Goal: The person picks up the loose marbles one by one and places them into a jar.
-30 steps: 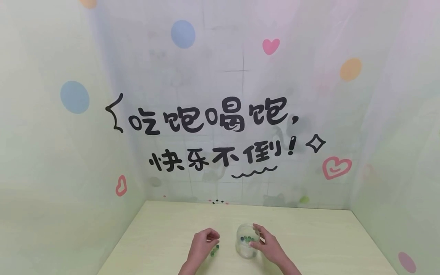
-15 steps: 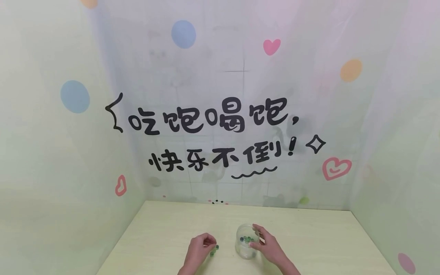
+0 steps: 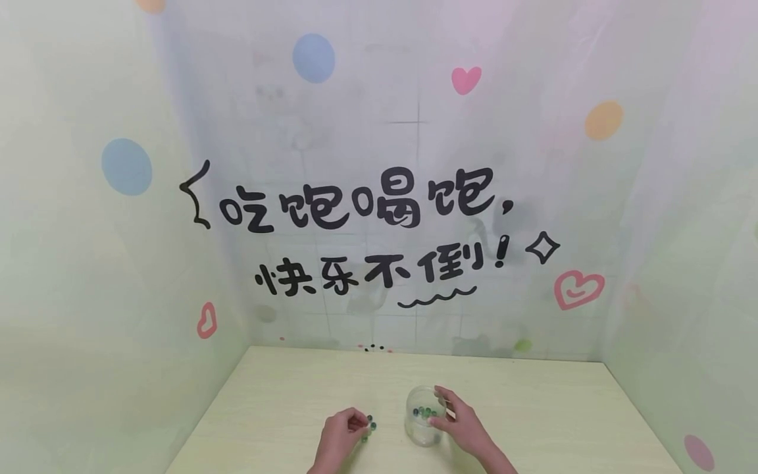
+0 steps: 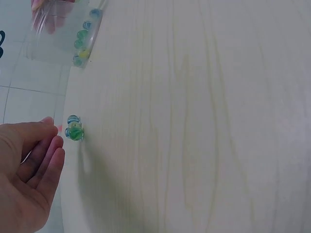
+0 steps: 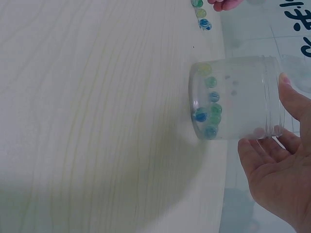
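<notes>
A clear plastic jar (image 3: 422, 434) stands upright on the table, with several green, blue and yellow marbles (image 5: 214, 109) on its bottom. My right hand (image 3: 464, 424) holds it near the rim, thumb on one side and fingers on the other in the right wrist view. To the left of the jar lies a small cluster of loose marbles (image 3: 373, 426), blue and green. My left hand (image 3: 342, 434) is just beside this cluster, its thumb and forefinger tips close together. No marble shows between those fingertips in the left wrist view (image 4: 31, 170).
The pale wood-grain table (image 3: 284, 395) carries the jar and marbles. Behind it stands a light backdrop (image 3: 355, 131) with black lettering, dots and hearts. Side panels (image 3: 699, 296) close in the table on left and right.
My left hand has moved down and slightly left; one more dark marble now shows at the far end of the loose cluster. The right hand and the jar stay where they were.
</notes>
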A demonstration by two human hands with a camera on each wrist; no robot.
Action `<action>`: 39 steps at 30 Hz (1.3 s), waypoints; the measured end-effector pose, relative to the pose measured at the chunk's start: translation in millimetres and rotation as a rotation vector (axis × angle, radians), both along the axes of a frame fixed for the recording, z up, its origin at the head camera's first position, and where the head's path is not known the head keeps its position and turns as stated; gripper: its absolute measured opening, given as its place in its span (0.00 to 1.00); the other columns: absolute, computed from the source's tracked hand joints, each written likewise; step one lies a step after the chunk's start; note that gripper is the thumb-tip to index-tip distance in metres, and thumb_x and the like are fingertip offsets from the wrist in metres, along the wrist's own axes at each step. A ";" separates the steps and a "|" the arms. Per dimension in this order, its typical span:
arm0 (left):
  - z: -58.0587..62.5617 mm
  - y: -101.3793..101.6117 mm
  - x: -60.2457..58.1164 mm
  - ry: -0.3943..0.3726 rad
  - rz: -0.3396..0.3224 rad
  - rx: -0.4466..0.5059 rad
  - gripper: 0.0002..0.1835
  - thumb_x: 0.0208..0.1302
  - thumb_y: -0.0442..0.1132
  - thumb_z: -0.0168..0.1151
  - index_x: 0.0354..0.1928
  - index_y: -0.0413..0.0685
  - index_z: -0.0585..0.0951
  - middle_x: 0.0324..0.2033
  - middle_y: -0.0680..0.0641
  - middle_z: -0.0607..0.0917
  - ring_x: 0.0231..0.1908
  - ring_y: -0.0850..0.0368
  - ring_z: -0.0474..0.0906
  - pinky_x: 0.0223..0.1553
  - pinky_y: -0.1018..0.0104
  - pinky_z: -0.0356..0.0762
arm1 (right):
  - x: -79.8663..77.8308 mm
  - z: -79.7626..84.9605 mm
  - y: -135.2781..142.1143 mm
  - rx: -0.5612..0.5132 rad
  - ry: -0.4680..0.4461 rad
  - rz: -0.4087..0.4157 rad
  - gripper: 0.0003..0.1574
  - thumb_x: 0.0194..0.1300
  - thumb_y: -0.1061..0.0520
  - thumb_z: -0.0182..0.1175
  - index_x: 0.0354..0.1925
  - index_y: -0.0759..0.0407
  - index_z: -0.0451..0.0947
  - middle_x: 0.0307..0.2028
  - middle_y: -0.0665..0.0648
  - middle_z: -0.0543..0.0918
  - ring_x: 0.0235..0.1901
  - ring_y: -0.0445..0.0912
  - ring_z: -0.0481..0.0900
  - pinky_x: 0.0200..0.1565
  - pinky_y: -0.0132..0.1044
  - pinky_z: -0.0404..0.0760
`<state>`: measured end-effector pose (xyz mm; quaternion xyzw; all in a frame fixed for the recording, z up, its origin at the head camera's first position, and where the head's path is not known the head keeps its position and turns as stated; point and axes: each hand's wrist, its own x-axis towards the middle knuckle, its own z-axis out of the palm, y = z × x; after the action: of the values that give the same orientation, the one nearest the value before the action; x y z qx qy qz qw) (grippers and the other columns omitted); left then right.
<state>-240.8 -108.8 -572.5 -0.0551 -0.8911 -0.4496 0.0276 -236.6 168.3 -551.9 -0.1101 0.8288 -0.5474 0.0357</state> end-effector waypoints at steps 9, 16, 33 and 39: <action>-4.5 0.6 0.0 -0.035 0.040 -0.017 0.06 0.54 0.29 0.71 0.33 0.44 0.83 0.28 0.53 0.85 0.30 0.63 0.80 0.33 0.69 0.82 | 0.4 -0.4 -0.2 -0.002 -0.003 -0.002 0.45 0.64 0.55 0.67 0.70 0.72 0.60 0.68 0.77 0.65 0.66 0.73 0.66 0.64 0.62 0.73; -9.5 -0.2 -1.1 -0.056 0.064 -0.018 0.06 0.54 0.28 0.70 0.34 0.44 0.83 0.28 0.52 0.85 0.30 0.62 0.81 0.34 0.65 0.83 | 0.3 -0.1 -0.5 0.006 -0.005 -0.006 0.45 0.64 0.55 0.67 0.70 0.72 0.59 0.68 0.77 0.65 0.66 0.73 0.66 0.64 0.61 0.74; -12.6 0.5 0.6 -0.064 0.085 -0.041 0.08 0.51 0.30 0.71 0.33 0.45 0.83 0.28 0.53 0.86 0.31 0.61 0.81 0.35 0.62 0.83 | 0.5 1.4 -0.7 -0.006 0.003 -0.001 0.45 0.63 0.56 0.68 0.70 0.72 0.60 0.68 0.77 0.65 0.66 0.73 0.66 0.64 0.61 0.73; -9.8 2.5 1.1 -0.078 0.090 -0.040 0.09 0.50 0.27 0.71 0.32 0.44 0.82 0.28 0.53 0.86 0.30 0.61 0.80 0.35 0.62 0.82 | 0.4 1.7 0.1 -0.002 0.005 -0.002 0.45 0.63 0.55 0.68 0.70 0.72 0.60 0.68 0.78 0.65 0.66 0.74 0.66 0.63 0.61 0.74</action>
<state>-239.6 -106.4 -582.3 0.0018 -0.9020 -0.4316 0.0119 -236.2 168.4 -550.2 -0.1106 0.8285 -0.5480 0.0333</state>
